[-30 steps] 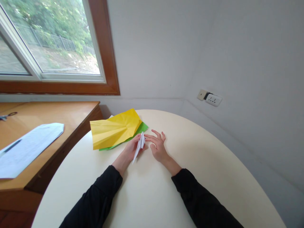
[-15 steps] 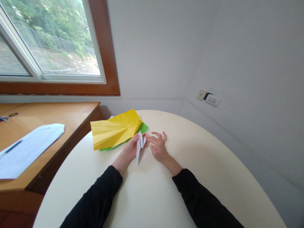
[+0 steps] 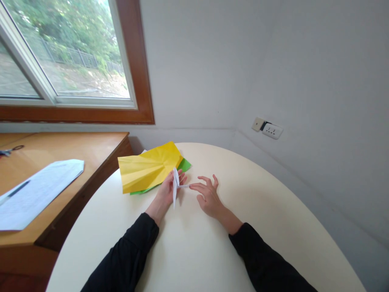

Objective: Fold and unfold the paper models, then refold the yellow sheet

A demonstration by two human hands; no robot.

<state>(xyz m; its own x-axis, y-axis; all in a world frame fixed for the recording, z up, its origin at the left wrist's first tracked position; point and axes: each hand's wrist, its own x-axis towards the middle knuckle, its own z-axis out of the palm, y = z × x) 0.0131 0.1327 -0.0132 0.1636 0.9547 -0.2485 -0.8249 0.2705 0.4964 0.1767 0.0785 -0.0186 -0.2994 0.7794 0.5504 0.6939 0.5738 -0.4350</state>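
Your left hand (image 3: 165, 192) holds the white folded paper (image 3: 175, 184) over the table (image 3: 194, 243), near the yellow sheet (image 3: 142, 170). Your right hand (image 3: 209, 200) has its thumb clear and a fingertip at the outer end of the paper's narrow strip (image 3: 184, 186); whether it pinches or merely touches cannot be determined. Folding of the white piece is judged well advanced, any remaining shaping unverifiable, while the yellow sheet lies creased but spread.

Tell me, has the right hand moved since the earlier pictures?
Yes: judged against the wall socket, the right hand has shifted slightly rightward and lower in the view.
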